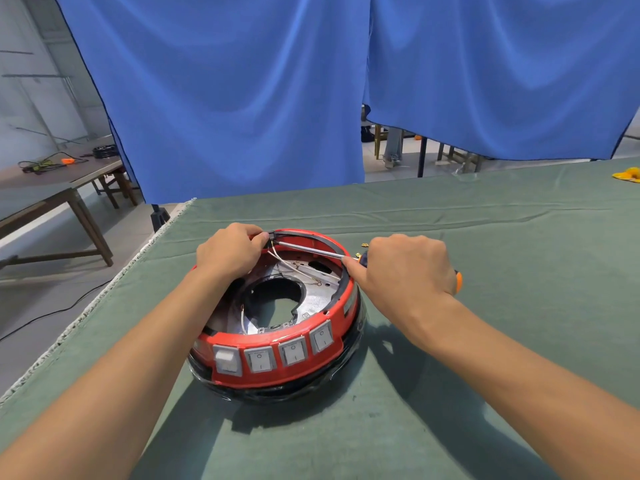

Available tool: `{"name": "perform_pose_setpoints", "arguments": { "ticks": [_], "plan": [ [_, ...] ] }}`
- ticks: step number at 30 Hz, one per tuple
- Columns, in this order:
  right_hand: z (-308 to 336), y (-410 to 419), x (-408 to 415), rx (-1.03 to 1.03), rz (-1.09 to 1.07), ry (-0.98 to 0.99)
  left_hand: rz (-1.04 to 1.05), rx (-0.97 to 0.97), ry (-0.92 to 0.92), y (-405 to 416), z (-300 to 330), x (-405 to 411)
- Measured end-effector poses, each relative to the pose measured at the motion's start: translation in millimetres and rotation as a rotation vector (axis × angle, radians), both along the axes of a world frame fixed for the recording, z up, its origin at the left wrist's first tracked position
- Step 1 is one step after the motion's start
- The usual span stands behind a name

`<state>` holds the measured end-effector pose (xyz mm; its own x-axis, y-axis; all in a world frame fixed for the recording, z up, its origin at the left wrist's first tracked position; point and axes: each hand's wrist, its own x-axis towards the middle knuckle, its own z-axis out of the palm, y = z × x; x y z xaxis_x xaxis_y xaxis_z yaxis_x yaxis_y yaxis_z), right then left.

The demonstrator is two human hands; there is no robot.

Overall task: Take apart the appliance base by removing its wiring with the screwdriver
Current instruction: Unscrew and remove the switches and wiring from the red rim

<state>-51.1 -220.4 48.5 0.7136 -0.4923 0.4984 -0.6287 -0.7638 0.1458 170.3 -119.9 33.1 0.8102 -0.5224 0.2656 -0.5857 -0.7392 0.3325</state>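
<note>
A round red and black appliance base [277,362] lies upside down on the green cloth, with several grey rocker switches on its near side. Thin white wires [294,266] run across its metal inner plate. My left hand [230,251] grips a small black part on the far left rim, where the wires end. My right hand [405,268] holds a screwdriver [311,250] with an orange and black handle. Its metal shaft reaches left across the rim, and its tip sits at the black part by my left fingers.
The green cloth covers the table [485,237], whose left edge runs diagonally past the base. Small brass pieces [363,244] lie just beyond my right hand. A yellow object [628,174] sits at the far right. Blue curtains [242,98] hang behind; a wooden table [52,178] stands at left.
</note>
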Motion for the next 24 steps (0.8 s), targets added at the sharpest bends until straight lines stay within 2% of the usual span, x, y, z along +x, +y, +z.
{"name": "perform_pose_setpoints", "arguments": {
  "ticks": [17,24],
  "plan": [
    [2,-41,8,-0.085,0.176,-0.041,-0.008,0.001,-0.006,0,0,2],
    [-2,-45,3,-0.094,0.101,-0.034,0.002,-0.03,-0.011,2,0,0]
  ]
}}
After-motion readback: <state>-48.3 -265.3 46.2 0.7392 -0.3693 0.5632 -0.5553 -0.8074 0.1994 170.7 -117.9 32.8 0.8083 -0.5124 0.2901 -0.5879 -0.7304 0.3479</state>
